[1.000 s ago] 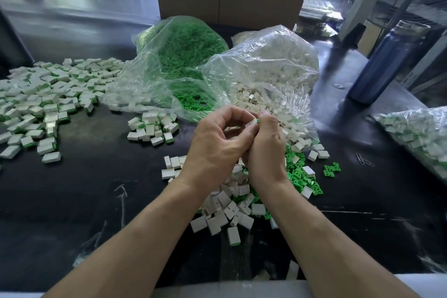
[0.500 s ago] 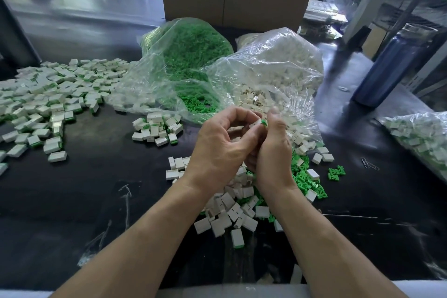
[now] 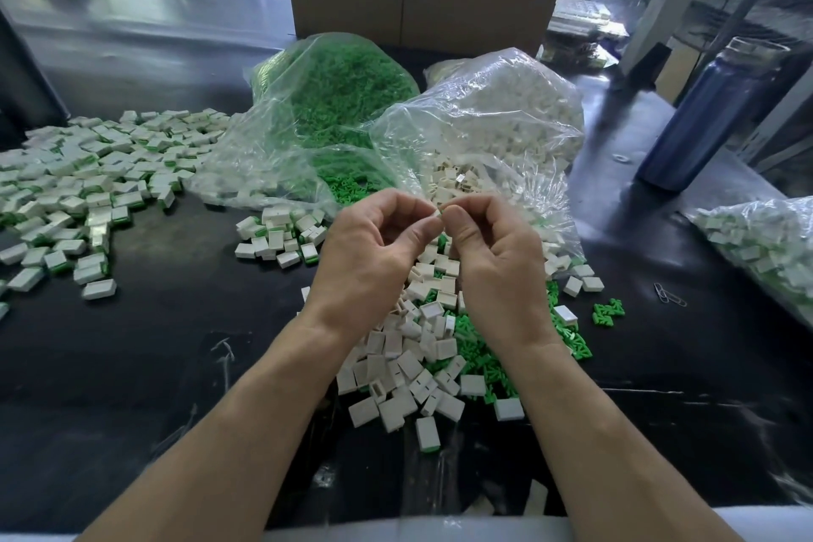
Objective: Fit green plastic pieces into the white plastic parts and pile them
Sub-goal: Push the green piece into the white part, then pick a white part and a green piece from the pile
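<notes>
Hands had parted slightly since the earlier frame; green tip no longer showed between them, so the insert was probably seated. Bag of white parts: directly behind the hands. Finished pile: far left of that bag. Left hand and right hand: curled, together pinching one white part before the bag mouth.
</notes>
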Demonstrator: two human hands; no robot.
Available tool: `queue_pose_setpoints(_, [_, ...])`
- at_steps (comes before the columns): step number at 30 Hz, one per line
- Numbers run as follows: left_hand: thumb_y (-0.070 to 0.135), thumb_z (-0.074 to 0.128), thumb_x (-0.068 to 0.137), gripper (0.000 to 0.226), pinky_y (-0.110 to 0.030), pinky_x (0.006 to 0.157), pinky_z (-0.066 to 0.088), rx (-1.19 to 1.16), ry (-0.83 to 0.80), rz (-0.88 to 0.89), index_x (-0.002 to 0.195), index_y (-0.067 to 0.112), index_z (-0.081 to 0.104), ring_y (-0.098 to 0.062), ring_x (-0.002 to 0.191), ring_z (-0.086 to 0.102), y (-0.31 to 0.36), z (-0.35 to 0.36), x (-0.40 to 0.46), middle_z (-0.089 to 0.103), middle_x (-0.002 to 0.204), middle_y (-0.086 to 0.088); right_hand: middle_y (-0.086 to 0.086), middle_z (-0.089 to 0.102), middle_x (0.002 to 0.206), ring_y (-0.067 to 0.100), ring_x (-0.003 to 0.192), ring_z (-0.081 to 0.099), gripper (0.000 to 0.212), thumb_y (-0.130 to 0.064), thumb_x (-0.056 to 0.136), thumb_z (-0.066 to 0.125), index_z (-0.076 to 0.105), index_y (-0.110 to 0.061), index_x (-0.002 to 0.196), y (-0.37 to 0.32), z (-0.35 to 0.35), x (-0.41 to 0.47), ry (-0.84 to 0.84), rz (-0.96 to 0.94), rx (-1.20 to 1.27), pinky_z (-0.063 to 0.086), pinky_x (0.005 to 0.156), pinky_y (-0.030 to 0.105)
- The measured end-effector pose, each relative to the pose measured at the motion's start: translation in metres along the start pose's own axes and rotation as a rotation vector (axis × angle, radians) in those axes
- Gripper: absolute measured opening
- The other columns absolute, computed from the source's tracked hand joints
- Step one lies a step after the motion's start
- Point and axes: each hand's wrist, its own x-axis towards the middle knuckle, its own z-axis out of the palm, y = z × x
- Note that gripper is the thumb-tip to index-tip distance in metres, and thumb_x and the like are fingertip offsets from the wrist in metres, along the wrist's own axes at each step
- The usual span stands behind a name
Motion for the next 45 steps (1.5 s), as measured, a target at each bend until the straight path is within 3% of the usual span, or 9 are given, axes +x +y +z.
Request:
queue_pose_setpoints(4, [0.019,0.076,0.095,0.002,-0.020,0.067,0.056,0.072,-0.030,-0.041,0.095,0.020,0.074,-0.003,0.071,0.066,-0.001,-0.005,0.003,0.073,0.080,0.006,-0.026,0.065,0.076,-0.003,0.072,0.060,0.010,-0.021,0.105,0.064,0.069,-0.023,0.097,0.003,0.003,0.000,-0.023,0.047,-0.050,0.047,0.066,0.014])
queue_pose_setpoints(9, [0.028,0.075,0.096,0.007,-0.017,0.062,0.052,0.346,0.020,-0.191,0.089,0.029,0.072,-0.002,0.070,0.068,-0.013,-0.027,0.009,0.073,0.076,0.012,-0.014,0.066,0.071,0.003,0.063,0.057,0.011,-0.027,0.105,0.066,0.073,-0.024,0.097,0.005,0.000,0.001,-0.009,0.091,-0.060,0.048,0.058,0.026])
queue_pose_setpoints(12, [0.029,0.077,0.094,0.012,-0.025,0.068,0.051,0.540,0.129,-0.271,0.083,0.031,0.073,0.000,0.075,0.066,-0.022,-0.043,0.014,0.072,0.077,0.016,-0.006,0.071,0.080,0.010,0.075,0.065,0.012,-0.027,0.104,0.068,0.073,-0.025,0.093,0.005,-0.002,0.001,-0.035,0.086,-0.110,0.056,0.066,0.023])
queue_pose_setpoints(16, [0.027,0.080,0.088,0.020,-0.039,0.080,0.059,0.672,0.240,-0.300,0.072,0.033,0.070,-0.021,0.081,0.070,-0.029,-0.058,0.022,0.072,0.078,0.008,-0.013,0.066,0.077,-0.004,0.071,0.060,0.017,-0.028,0.103,0.068,0.071,-0.028,0.087,0.006,-0.002,-0.002,-0.127,0.099,-0.212,0.046,0.063,0.008])
queue_pose_setpoints(19, [0.021,0.076,0.089,0.006,-0.047,0.085,0.060,0.725,0.298,-0.285,0.088,0.027,0.077,-0.033,0.089,0.071,-0.029,-0.066,0.024,0.075,0.089,-0.003,-0.013,0.065,0.078,-0.007,0.073,0.059,0.017,-0.029,0.103,0.068,0.071,-0.027,0.087,0.007,-0.004,-0.001,-0.135,0.113,-0.266,0.045,0.063,0.007])
queue_pose_setpoints(24, [0.015,0.069,0.096,0.018,-0.049,0.091,0.058,0.785,0.390,-0.275,0.110,0.024,0.077,-0.033,0.097,0.070,-0.032,-0.074,0.027,0.075,0.105,-0.007,-0.012,0.068,0.082,-0.003,0.080,0.063,0.014,-0.033,0.103,0.068,0.072,-0.028,0.090,0.010,-0.007,0.001,-0.135,0.171,-0.331,0.048,0.063,0.008])
queue_pose_setpoints(30, [0.019,0.070,0.095,0.019,-0.049,0.094,0.057,0.854,0.361,-0.267,0.112,0.023,0.076,-0.033,0.103,0.068,-0.025,-0.066,0.025,0.074,0.110,-0.007,-0.012,0.070,0.087,0.009,0.084,0.067,0.013,-0.035,0.103,0.068,0.075,-0.028,0.095,0.012,-0.014,0.006,-0.131,0.203,-0.387,0.059,0.081,0.035])
queue_pose_setpoints(38, [0.028,0.075,0.095,0.006,-0.030,0.083,0.058,0.636,0.078,-0.284,0.090,0.031,0.077,-0.005,0.086,0.068,-0.021,-0.037,0.014,0.073,0.091,0.014,-0.017,0.067,0.089,0.002,0.084,0.062,0.008,-0.032,0.101,0.071,0.078,-0.030,0.099,0.016,-0.018,0.008,-0.199,0.247,-0.474,0.051,0.077,0.026])
queue_pose_setpoints(45, [0.046,0.078,0.090,0.015,-0.036,0.078,0.063,0.628,-0.045,-0.328,0.085,0.032,0.075,-0.002,0.072,0.072,-0.022,-0.018,0.009,0.075,0.076,0.014,-0.019,0.069,0.090,0.002,0.086,0.064,0.004,-0.038,0.095,0.076,0.078,-0.035,0.095,0.011,-0.018,0.008,-0.287,0.277,-0.612,0.051,0.077,0.024])
